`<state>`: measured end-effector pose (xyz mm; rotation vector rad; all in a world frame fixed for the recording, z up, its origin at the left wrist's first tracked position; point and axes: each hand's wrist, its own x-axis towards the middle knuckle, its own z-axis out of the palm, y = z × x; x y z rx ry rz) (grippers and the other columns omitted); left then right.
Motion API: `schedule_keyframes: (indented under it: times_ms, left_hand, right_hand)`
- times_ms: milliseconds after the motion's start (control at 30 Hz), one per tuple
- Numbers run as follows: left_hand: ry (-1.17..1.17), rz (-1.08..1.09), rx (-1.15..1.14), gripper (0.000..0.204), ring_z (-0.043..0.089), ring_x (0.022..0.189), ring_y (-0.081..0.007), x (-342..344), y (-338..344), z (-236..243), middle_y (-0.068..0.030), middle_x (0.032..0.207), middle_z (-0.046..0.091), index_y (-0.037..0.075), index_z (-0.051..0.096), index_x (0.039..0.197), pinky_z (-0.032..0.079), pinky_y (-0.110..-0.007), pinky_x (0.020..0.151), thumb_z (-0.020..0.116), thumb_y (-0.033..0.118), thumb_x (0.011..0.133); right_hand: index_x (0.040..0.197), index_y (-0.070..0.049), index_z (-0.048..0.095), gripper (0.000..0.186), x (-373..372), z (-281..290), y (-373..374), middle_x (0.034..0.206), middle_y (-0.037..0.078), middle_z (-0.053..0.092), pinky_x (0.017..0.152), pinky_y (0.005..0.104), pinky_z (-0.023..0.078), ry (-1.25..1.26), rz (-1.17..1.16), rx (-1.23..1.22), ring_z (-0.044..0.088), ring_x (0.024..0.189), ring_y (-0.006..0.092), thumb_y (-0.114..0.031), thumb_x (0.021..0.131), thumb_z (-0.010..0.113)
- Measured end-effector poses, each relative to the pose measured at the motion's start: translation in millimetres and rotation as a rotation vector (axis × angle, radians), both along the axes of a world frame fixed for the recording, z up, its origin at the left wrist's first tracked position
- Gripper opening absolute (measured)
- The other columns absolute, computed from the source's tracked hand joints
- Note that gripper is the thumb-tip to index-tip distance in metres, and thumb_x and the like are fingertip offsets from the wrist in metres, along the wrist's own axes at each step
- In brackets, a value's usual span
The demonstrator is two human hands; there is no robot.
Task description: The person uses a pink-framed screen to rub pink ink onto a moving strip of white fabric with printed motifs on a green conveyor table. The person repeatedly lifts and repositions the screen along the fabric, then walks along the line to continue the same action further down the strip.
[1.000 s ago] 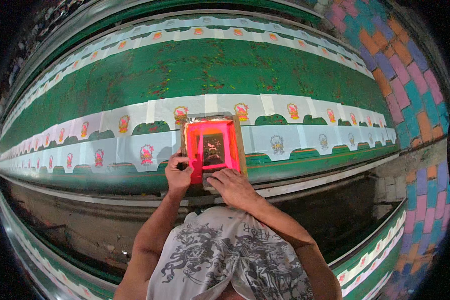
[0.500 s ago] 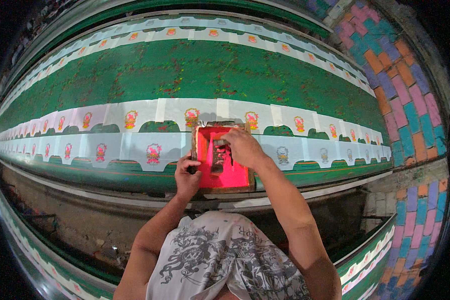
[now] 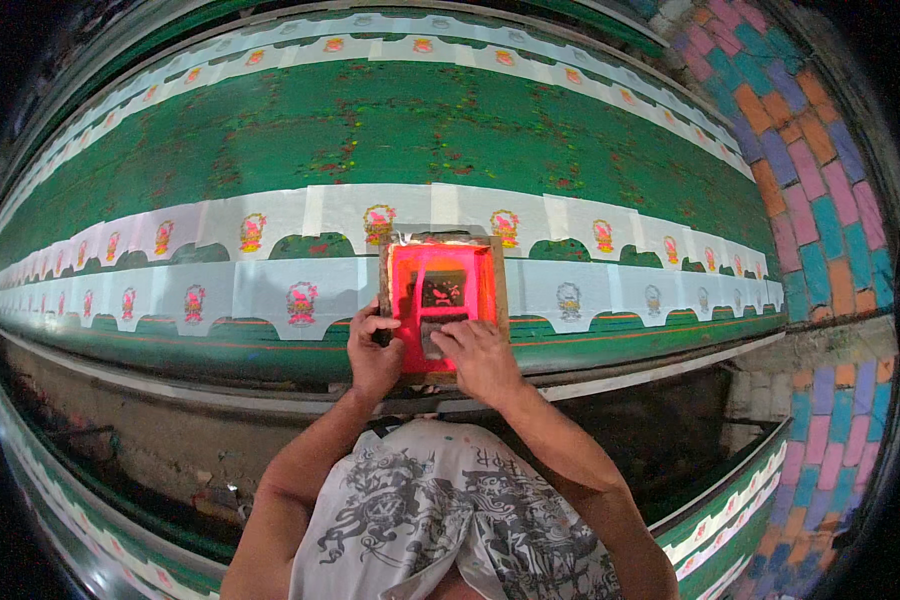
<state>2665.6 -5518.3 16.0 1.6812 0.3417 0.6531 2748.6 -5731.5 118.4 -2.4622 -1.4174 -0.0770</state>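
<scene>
A small wooden screen-printing frame (image 3: 501,300) lies over the nearest row of white cut pieces (image 3: 360,285), its inside smeared with bright pink ink. In its mesh a dark window (image 3: 444,290) shows a small pink figure. My left hand (image 3: 373,352) is closed on the frame's left edge, with thumb and fingers bent around it. Inside the frame's near part, my right hand (image 3: 482,358) pinches a flat greyish squeegee (image 3: 433,338), which rests on the inked mesh. Left of the frame the pieces bear pink emblems (image 3: 301,303); to the right they have grey outline emblems (image 3: 569,300).
The long green table (image 3: 270,130) carries more rows of printed white pieces along its far side. A pale rail (image 3: 630,385) borders its near edge. Behind me stands another green table (image 3: 720,520) with printed pieces. Coloured paving bricks (image 3: 810,200) lie at the right.
My right hand has drawn the squeegee from the frame's far end toward me, to its near part. The window in the mesh is now uncovered. My left hand stays on the frame's left edge.
</scene>
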Motion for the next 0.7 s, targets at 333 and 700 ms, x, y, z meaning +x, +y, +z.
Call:
schedule_keyframes:
  times_ms: [333, 700]
  left_hand:
    - [-0.008, -0.040, -0.060, 0.040, 0.056, 0.146, -0.0372, 1, 3, -4, -0.0233, 0.151, 0.057, 0.010, 0.076, 0.105, 0.044, -0.044, 0.122, 0.072, -0.017, 0.076]
    - [-0.062, -0.027, 0.029, 0.049, 0.057, 0.144, -0.0397, 0, 1, 4, -0.0232, 0.148, 0.059, 0.012, 0.073, 0.118, 0.046, -0.048, 0.120, 0.073, -0.015, 0.076]
  right_hand:
    - [0.132, -0.005, 0.073, 0.045, 60, 33, 8, 0.127, 0.017, 0.071, 0.116, 0.0530, 0.050, 0.400, 0.040, -0.028, 0.065, 0.128, 0.0393, 0.003, 0.088, 0.064]
    - [0.139, -0.012, 0.073, 0.055, 70, 14, 29, 0.126, 0.012, 0.072, 0.116, 0.0492, 0.050, 0.095, -0.028, -0.031, 0.067, 0.123, 0.0370, -0.002, 0.085, 0.070]
